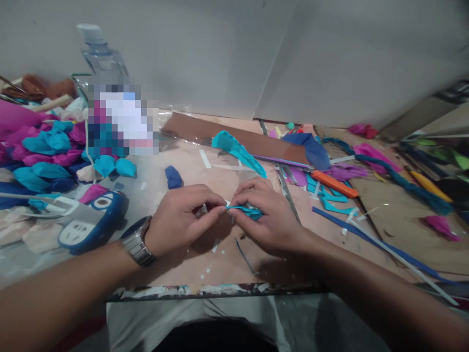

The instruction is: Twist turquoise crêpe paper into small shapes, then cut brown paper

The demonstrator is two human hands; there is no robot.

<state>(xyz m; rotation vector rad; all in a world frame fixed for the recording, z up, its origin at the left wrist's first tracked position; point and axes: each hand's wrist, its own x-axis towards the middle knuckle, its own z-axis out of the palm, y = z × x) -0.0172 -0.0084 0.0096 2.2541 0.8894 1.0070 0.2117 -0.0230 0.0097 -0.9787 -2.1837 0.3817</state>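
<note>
dark blue bundle (173, 178) lies just beyond left hand (179, 215)

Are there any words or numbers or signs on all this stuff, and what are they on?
None that I can read.
Square patch by the clear bottle: pixelated, so anything there is hidden.
Blue-and-white socket block: socket holes show, but no readable writing.
Wristwatch: its face isn't clear enough to read.

Turquoise strip (240, 151), brown sheet (227, 139), orange cutter (334, 184)
</note>
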